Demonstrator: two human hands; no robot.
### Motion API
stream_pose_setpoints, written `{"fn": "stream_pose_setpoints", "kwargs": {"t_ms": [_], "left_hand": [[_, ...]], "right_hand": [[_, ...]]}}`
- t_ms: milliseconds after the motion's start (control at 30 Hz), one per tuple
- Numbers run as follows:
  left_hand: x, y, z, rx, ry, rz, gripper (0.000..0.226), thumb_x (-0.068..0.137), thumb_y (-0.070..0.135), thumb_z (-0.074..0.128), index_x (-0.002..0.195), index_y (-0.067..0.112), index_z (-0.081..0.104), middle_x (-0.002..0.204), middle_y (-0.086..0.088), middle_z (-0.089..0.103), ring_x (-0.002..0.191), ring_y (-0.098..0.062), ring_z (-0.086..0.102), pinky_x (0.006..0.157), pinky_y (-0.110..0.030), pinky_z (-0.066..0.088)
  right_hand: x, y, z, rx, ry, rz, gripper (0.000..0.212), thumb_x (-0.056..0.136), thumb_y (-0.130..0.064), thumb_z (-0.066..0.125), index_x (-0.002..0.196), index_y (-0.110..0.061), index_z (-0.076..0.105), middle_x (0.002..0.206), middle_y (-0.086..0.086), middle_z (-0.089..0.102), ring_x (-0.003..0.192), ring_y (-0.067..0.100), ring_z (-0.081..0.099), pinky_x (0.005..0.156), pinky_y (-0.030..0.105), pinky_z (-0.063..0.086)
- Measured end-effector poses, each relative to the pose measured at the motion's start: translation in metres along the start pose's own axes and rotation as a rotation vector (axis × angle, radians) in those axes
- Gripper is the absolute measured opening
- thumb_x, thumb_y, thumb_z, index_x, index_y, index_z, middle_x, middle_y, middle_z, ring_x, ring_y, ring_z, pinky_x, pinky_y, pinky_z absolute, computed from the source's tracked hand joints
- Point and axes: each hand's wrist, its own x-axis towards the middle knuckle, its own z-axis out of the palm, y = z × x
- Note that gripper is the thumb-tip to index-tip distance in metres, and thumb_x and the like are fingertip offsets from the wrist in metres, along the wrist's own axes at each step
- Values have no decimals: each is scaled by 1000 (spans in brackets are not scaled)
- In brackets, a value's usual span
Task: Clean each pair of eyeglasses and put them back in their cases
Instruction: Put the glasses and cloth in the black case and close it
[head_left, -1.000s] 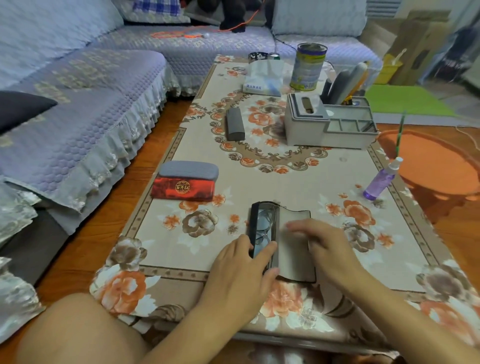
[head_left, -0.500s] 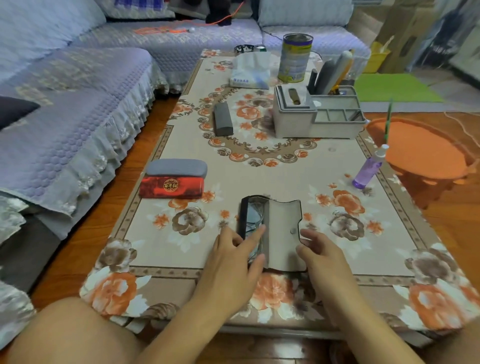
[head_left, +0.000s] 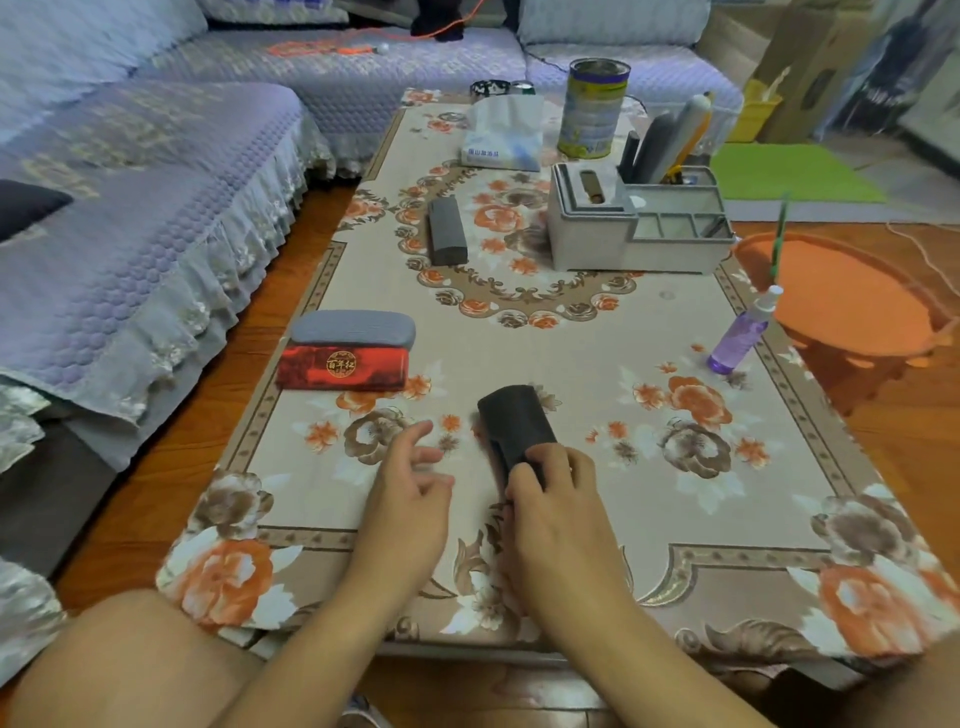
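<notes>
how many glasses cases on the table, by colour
dark: 2, one held near the front edge, one lying further back
grey: 1, stacked on the red one
red: 1
total: 4

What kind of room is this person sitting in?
Most likely a home living room: a quilted sofa wraps round a low coffee table with a floral cover, holding a tissue box organiser and a tin.
</notes>
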Motion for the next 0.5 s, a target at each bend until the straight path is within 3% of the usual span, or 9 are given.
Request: {"fn": "stream_pose_setpoints", "kwargs": {"t_ms": [67,133,200,300,367,500], "left_hand": [[11,2,-6,119,-7,43,48,102,11,51,139,42,43,127,12,53,109,-4,57,81,-16,45],[21,4,-14,195,25,104,48,101,10,51,141,36,46,129,8,50,112,-5,54,85,-14,44],[34,3,-28,218,99,166,49,99,9,54,140,33,48,132,4,49,118,-11,53,99,-27,48],[55,-4,-60,269,275,162,52,96,8,56,143,29,46,143,3,43,132,-14,42,107,-34,38],[73,-11,-87,376,387,135,55,95,8,56,145,27,43,147,1,39,137,-18,34,111,-40,35],[108,-32,-120,706,450,75,59,98,15,54,153,17,32,146,-12,39,132,-30,36,107,-47,37]], "right_hand": [[0,-1,2,1,0,19,26,75,-6,72,95,-13,57,121,12,53,110,36,47,79,41,53],[-4,2,1,74,5,54,37,78,-13,71,110,-16,54,133,10,44,117,33,42,86,41,53],[-8,8,-2,161,-22,125,55,87,-28,66,134,-22,40,144,7,32,122,27,38,93,36,51],[-2,23,-12,17,-78,139,75,91,-44,54,153,-23,18,130,4,46,107,23,47,87,33,48],[14,33,-24,-34,-164,123,78,90,-40,53,155,-25,12,124,2,46,104,21,44,87,33,45],[87,35,-40,114,-266,29,81,91,-31,62,156,-28,14,135,2,39,115,21,39,97,32,39]]}}
